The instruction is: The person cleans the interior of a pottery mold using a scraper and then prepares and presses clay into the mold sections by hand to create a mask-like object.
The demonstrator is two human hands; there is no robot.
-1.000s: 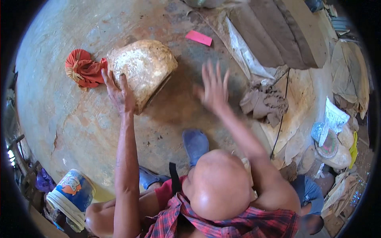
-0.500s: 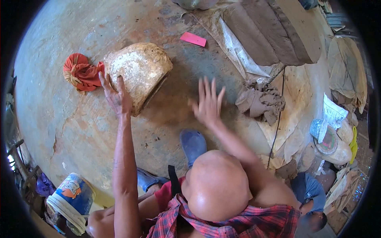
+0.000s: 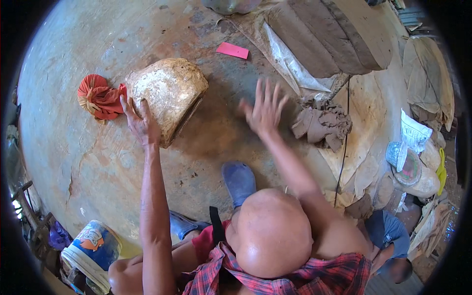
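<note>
Left hand on pale block, red bundle beside, clay heap rightward

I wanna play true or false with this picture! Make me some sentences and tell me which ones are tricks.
1. The left hand is at the side of the big pale block. True.
2. The right hand is holding the pink strip. False: that hand is spread open, and the strip lies on the floor.
3. The red cloth bundle is to the right of the block. False: it is to the left.
4. The lump of grey-brown clay is to the right of the right hand. True.
5. The bucket is all green. False: it is mostly blue and white.
</note>
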